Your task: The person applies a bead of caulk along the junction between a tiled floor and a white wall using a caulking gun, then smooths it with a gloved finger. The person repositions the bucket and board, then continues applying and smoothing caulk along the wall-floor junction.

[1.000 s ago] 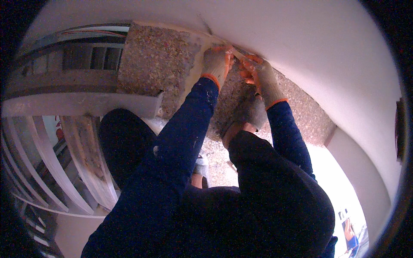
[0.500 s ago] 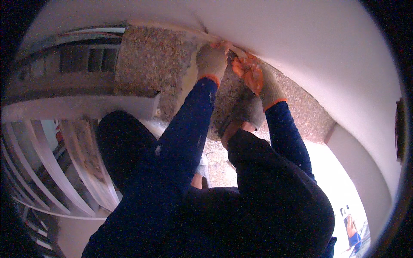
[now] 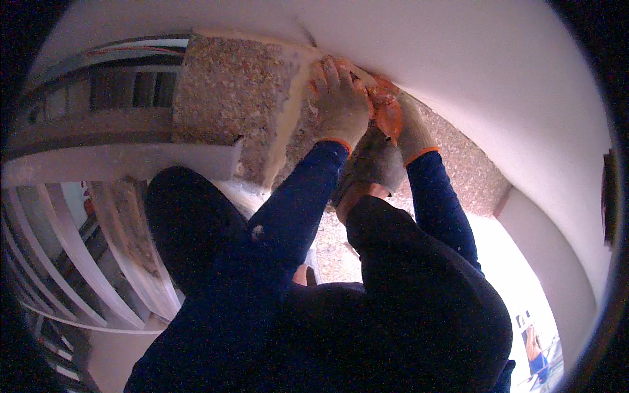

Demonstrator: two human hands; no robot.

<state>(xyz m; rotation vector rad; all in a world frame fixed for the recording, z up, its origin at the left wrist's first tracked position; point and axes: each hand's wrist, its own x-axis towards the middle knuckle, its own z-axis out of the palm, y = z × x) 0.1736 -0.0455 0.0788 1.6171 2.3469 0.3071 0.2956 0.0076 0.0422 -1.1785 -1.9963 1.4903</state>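
Observation:
Both of my hands wear knitted beige gloves with orange palms and cuffs, and they work close together at the foot of the white wall [image 3: 472,78]. My left hand [image 3: 342,101] has its fingers stretched forward onto the speckled stone floor [image 3: 223,85] by the wall; nothing shows in its grip. Beside it, my right hand [image 3: 396,118] is closed, orange fingers bent around the end of a narrow pale strip [image 3: 362,76]. This strip lies along the line where wall and floor meet. What the strip is made of cannot be made out.
My shod foot [image 3: 377,160] rests on the stone just below my hands. A pale dusty band [image 3: 285,131] crosses the floor. At the left stands a railing with white balusters [image 3: 82,249]. A person [image 3: 537,354] shows far off at the lower right.
My left hand has moved slightly right and nearer to me, its fingers now stretched out rather than bunched at the wall. The right hand has barely moved.

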